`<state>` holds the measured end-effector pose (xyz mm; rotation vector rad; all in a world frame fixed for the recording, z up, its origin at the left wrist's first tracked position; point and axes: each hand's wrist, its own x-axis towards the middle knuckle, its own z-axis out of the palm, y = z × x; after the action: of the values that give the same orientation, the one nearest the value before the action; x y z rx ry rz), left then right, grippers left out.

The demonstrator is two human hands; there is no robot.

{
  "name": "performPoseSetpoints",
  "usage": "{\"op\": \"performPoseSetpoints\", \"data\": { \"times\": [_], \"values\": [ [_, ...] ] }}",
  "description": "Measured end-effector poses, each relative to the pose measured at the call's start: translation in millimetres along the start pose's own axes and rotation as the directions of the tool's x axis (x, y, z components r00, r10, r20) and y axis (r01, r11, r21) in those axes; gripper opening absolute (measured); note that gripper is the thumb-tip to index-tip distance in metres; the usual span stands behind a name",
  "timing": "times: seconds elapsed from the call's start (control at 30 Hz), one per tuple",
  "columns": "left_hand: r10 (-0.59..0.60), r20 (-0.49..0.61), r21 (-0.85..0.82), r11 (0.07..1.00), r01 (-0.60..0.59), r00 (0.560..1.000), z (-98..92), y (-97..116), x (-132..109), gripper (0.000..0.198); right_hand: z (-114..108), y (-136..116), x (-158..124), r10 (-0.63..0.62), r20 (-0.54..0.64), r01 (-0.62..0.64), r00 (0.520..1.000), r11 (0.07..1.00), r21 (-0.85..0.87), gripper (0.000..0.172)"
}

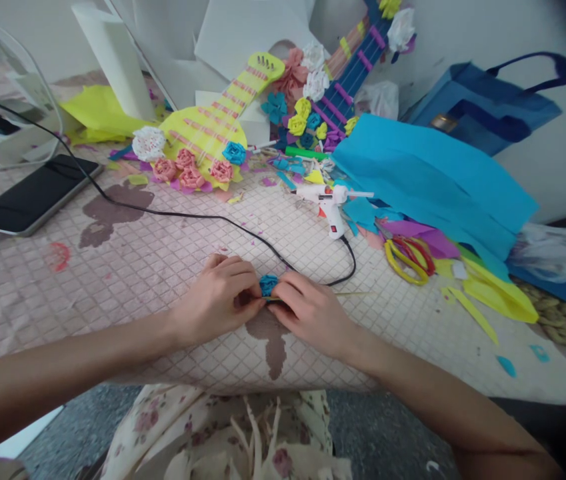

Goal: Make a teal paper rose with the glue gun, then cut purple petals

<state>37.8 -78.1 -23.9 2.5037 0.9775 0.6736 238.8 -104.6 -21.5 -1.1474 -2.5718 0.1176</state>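
Note:
A small blue paper flower (pixel 269 285) is pinched between my two hands, low over the near part of the table. My left hand (pixel 227 288) grips its left side with thumb and fingertips. On its right side my right hand (pixel 310 307) has its fingers closed. A thin yellowish strip (pixel 353 293) sticks out to the right behind my right hand; its other end is hidden by the fingers. Beyond my hands, a white glue gun (pixel 331 203) lies on the cloth, its black cord (pixel 223 217) running left across the table.
Scissors (pixel 407 260) with yellow and red handles lie at the right, near blue paper (pixel 427 173) and yellow paper (pixel 500 290). A yellow paper guitar (pixel 207 137) and a blue one (pixel 345 100) stand at the back. A tablet (pixel 33 193) lies left.

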Motion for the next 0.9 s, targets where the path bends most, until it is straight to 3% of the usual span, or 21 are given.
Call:
{"op": "performPoseSetpoints", "data": {
  "times": [0.3,0.47,0.9],
  "values": [
    [0.04,-0.058,0.077,0.996,-0.035,0.997,-0.8,1.2,-0.2,0.009,1.6,-3.1,1.6,0.001,-0.072,-0.011,0.997,0.991,-0.132,0.016],
    [0.054,-0.102,0.107,0.993,-0.043,0.993,-1.9,1.1,-1.0,0.009,-1.4,-0.9,1.4,0.012,-0.087,-0.019,0.996,0.997,-0.079,0.021],
    [0.032,-0.045,0.045,0.999,-0.03,0.998,-2.6,0.2,1.6,0.01,-4.0,2.5,1.5,0.044,-0.006,-0.043,0.999,0.994,0.103,0.015]
  ]
}}
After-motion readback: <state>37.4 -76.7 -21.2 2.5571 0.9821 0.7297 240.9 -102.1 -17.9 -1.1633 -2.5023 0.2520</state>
